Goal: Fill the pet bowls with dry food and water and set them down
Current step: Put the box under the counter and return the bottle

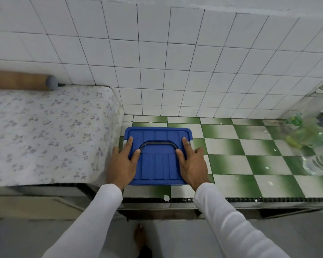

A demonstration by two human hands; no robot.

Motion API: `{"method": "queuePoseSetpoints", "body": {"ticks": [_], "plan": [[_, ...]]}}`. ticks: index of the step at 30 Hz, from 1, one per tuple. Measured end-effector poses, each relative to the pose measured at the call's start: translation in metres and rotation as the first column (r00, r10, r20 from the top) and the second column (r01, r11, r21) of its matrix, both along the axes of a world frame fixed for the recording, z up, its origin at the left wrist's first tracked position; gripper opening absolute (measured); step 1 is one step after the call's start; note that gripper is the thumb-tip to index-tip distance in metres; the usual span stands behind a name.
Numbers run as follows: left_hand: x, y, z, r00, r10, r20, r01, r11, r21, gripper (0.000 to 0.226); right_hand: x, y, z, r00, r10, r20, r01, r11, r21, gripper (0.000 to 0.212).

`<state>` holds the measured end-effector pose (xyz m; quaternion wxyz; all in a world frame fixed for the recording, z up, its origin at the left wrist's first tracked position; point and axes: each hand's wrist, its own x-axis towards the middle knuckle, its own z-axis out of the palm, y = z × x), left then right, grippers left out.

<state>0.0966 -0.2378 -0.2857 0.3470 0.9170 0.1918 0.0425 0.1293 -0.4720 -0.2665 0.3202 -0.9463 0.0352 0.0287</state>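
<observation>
At the bench's left end, beside the mattress (45, 131), a blue-lidded box (158, 162); left hand (122, 164) and right hand (191, 164) press its lid, fingers straight, probably to unclip it. No bowls visible.

One view only, ours: head camera, looking forward and steeply down over our arms. Wide lens bends tiled wall (175, 58) at edges. Blue lid (158, 146) sits close, centre frame, under left hand (122, 163) and right hand (191, 164). Checked counter (250, 164) fills right side, floor along bottom edge.
</observation>
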Motion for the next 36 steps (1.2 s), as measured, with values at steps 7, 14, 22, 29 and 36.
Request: {"method": "queuePoseSetpoints", "body": {"ticks": [7,14,22,29,36], "plan": [[-0.068,-0.033,0.009,1.0,0.011,0.023,-0.012,0.999,0.04,0.062,-0.06,-0.029,-0.002,1.0,0.016,0.007,-0.016,1.0,0.003,0.056],[-0.125,-0.05,0.01,1.0,0.019,-0.013,-0.019,1.0,0.01,0.063,-0.117,-0.047,0.002,1.0,0.014,-0.004,-0.014,1.0,0.003,0.057],[-0.173,-0.056,0.004,1.0,-0.003,-0.019,0.003,1.0,-0.025,0.062,-0.169,-0.053,-0.003,0.998,-0.003,-0.062,0.003,1.0,0.003,0.058],[-0.212,-0.049,-0.006,0.999,-0.024,-0.022,0.024,1.0,-0.018,0.063,-0.211,-0.048,-0.012,0.995,-0.025,-0.095,0.023,0.999,-0.022,0.058],[-0.25,-0.04,-0.032,0.996,-0.033,-0.083,0.033,0.999,0.003,0.062,-0.253,-0.041,-0.05,0.99,-0.055,-0.131,0.055,0.998,-0.006,0.057]]}}
